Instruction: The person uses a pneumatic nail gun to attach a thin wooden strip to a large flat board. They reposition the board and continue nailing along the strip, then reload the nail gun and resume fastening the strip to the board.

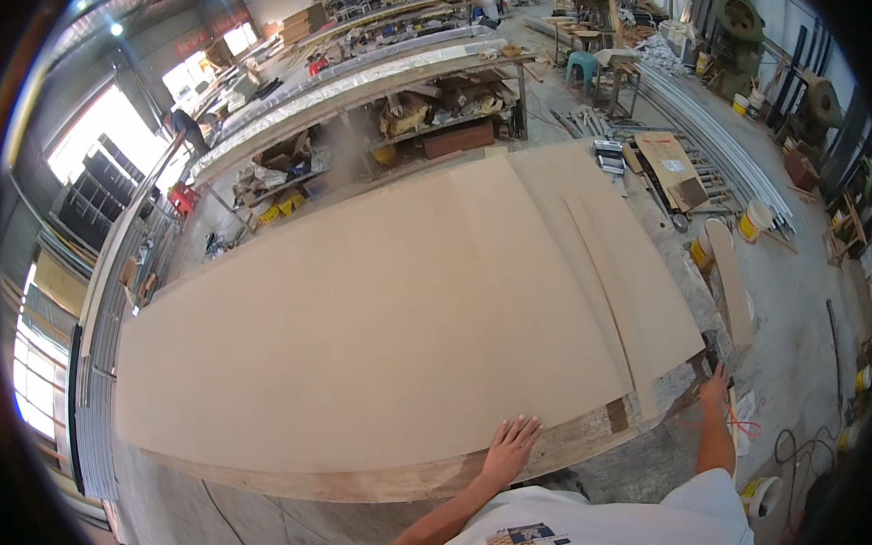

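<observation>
A large tan sheet of board (361, 323) covers most of the workbench (386, 484) in front of me. On its near edge my left hand (514, 448) lies flat, fingers spread, holding nothing. Out to the right, my right hand (716, 386) is closed around a black hand tool (711, 349) at the bench's right corner; its exact kind is too small to make out. Beside that hand hangs a thin orange-red cord (744, 423). A second tan board (628, 256) lies on the right, with a narrow strip (605, 286) along the seam.
Behind the bench stands a long rack (353, 107) with cluttered shelves. Metal tubes (719, 138) lie along the floor on the right. Several buckets (756, 218) stand near a leaning board strip (731, 281). Another person (189, 129) works at the far left. A cable (797, 447) curls on the floor.
</observation>
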